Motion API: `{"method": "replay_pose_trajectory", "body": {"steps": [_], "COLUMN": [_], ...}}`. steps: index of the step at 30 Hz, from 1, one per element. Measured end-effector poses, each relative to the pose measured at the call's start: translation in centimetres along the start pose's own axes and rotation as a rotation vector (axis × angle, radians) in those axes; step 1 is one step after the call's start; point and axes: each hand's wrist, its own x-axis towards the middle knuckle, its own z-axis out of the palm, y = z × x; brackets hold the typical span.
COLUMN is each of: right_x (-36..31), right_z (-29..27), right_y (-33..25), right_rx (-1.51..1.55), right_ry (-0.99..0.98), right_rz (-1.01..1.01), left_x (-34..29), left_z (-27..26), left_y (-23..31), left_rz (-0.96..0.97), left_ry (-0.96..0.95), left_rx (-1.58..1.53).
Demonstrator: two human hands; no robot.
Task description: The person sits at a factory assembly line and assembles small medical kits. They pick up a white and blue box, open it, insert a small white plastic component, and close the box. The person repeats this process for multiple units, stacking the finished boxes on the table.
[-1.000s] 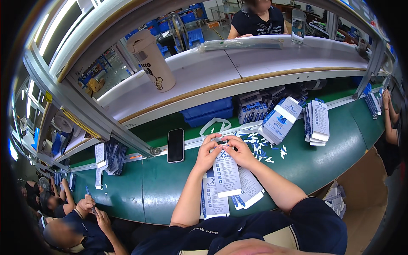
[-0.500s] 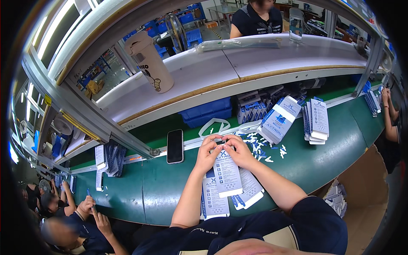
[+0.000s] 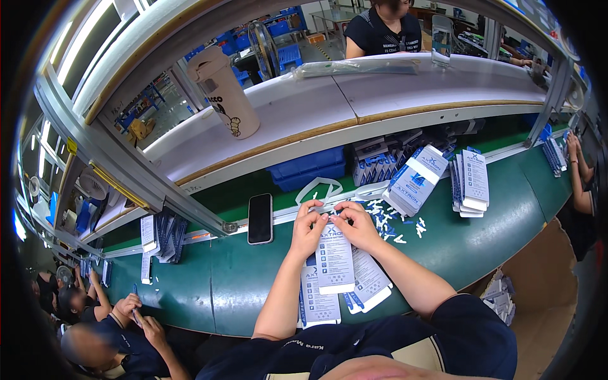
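Note:
A flat white and blue printed carton (image 3: 335, 265) lies in front of me, its top edge pinched by both hands. My left hand (image 3: 308, 232) is closed at the carton's upper left corner, thumb and bent fingers together. Against the upper right corner, my right hand (image 3: 355, 227) is closed in the same way. The fingers hide the carton's top edge. Under it, more flat cartons lie on the green table: one carton (image 3: 320, 303) toward the lower left, another carton (image 3: 372, 282) fanned out to the right.
Small white and blue scraps (image 3: 383, 220) are scattered beyond my right hand. Stacked cartons (image 3: 415, 180) and upright cartons (image 3: 475, 180) stand at right. A phone (image 3: 260, 218) lies at left, near a blue bin (image 3: 307, 168). A shelf (image 3: 285, 136) with a cup (image 3: 225, 95) overhangs. Co-workers sit around.
The held carton has shifted slightly left. My fingertips, nearly meeting before, have moved a little apart above its top edge.

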Motion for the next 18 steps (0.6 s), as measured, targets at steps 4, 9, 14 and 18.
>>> {"method": "replay_pose_trajectory", "body": {"steps": [4, 9, 14, 18], "right_x": [0.2, 0.0, 0.0, -0.3], "right_z": [-0.1, 0.1, 0.0, 0.3], "right_y": [0.1, -0.1, -0.8, -0.8], "right_rx": [0.027, 0.052, 0.236, 0.302], "right_ry": [-0.011, 0.041, 0.021, -0.117], "right_rz": [-0.050, -0.094, 0.028, 0.170], "left_x": [0.0, 0.0, 0.5, 0.5], "left_z": [0.3, 0.3, -1.0, -1.8], "left_y": [0.1, -0.5, -1.6, -1.5], "left_rz": [0.028, 0.055, 0.026, -0.038], "left_ry": [-0.006, 0.031, 0.391, 0.609], "left_rx": [-0.009, -0.060, -0.162, -0.203]}}
